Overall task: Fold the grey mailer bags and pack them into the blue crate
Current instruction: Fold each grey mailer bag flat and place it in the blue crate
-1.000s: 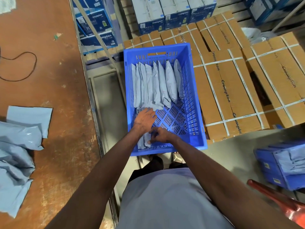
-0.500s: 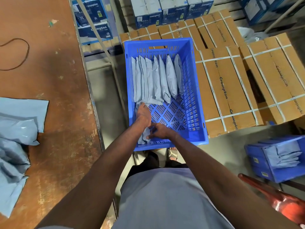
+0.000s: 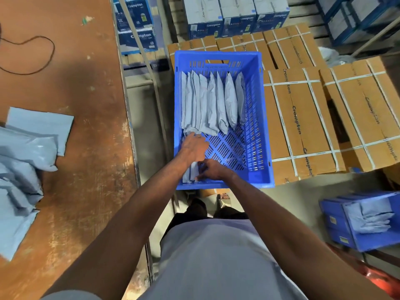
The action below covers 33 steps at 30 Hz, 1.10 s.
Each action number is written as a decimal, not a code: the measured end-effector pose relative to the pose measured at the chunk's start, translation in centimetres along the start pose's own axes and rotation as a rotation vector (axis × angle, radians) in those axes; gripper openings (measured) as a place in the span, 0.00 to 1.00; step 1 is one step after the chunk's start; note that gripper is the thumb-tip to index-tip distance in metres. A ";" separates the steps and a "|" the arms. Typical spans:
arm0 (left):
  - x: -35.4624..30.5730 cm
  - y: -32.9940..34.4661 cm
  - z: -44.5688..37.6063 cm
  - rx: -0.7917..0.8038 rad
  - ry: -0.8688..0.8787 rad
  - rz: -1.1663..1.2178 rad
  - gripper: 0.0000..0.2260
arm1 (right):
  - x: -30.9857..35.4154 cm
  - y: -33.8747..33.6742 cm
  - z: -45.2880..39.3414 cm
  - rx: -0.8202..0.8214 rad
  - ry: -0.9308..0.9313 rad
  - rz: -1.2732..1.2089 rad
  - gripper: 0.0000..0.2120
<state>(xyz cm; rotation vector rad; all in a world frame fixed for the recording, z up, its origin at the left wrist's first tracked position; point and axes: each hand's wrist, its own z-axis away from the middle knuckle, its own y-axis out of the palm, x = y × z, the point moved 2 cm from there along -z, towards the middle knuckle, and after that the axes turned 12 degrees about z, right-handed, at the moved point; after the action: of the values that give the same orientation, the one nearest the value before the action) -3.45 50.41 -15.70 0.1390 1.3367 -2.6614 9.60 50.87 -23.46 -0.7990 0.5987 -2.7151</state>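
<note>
A folded grey mailer bag point(image 3: 190, 173) stands in the near-left corner of the blue crate point(image 3: 265, 126) — the right hand point(image 3: 211, 169) pinches its near end, while the left hand point(image 3: 194, 146) rests on its far end with fingers loosely curled. A row of packed bags point(image 3: 213, 100) fills the crate's far half, and unfolded bags point(image 3: 23, 161) lie on the brown table point(image 3: 86, 148) at left.

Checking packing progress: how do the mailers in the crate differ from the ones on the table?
The mailers in the blue crate are folded narrow and stand on edge in a tight row; the table pile lies flat, loose and overlapping. The crate row is orderly; the table pile is jumbled. Both are grey plastic.
</note>
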 end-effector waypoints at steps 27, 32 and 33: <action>-10.3 0.8 23.3 -1.191 -0.777 0.434 0.27 | 9.0 -8.7 20.2 -0.781 -0.806 0.570 0.24; -9.4 0.8 30.4 -1.272 -0.883 0.435 0.27 | 15.5 -6.2 21.8 -0.828 -1.045 0.602 0.23; -9.0 1.1 31.7 -1.304 -0.896 0.439 0.27 | 16.8 -5.6 22.0 -0.825 -1.073 0.606 0.23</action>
<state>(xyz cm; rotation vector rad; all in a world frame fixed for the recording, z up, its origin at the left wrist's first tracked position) 5.26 25.28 3.70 -0.7040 1.9445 -0.8712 7.46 43.17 3.64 -1.6801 1.3404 -1.1454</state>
